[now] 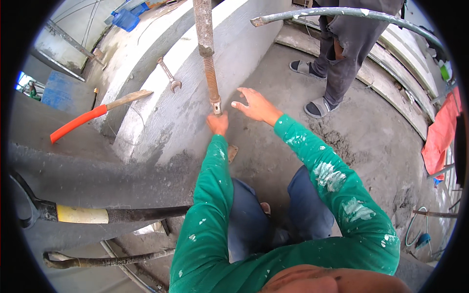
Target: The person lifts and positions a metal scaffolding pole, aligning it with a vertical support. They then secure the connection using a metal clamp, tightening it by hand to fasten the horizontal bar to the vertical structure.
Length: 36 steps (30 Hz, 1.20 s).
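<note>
An upright steel prop (203,29) comes down from the top middle, its lower end a rusty threaded rod (210,78) with a metal collar at the bottom. My left hand (218,123) is closed round the rod's foot, just below that collar; its fingers are slightly blurred. To the right of the rod, my right hand (256,106) is held open, fingers apart and nothing in it. A combination wrench (169,75) lies on top of the low curved wall to the left. Beside it rests a tool with an orange handle (78,123) and a tan, pointed end.
Another person's legs (333,58) in torn trousers and sandals stand at the far right. A grey pipe (342,11) crosses above them. Stepped boards (391,90) and a red cloth (439,136) lie right. Dark pipes (141,214) run at lower left.
</note>
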Each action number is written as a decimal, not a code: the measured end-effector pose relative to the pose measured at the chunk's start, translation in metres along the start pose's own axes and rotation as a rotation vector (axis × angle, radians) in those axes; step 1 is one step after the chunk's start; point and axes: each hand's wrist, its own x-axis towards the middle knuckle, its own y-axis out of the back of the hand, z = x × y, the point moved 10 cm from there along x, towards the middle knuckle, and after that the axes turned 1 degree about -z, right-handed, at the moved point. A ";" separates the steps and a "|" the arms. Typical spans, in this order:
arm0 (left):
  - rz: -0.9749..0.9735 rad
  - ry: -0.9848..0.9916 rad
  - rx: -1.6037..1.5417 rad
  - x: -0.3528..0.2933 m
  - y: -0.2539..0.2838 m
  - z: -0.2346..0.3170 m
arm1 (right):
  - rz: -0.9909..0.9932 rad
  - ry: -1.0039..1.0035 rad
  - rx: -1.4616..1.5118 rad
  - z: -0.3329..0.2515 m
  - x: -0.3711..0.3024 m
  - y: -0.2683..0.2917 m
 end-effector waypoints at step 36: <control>-0.368 -0.118 -0.265 0.017 -0.044 -0.025 | 0.597 0.370 0.529 -0.192 0.134 0.201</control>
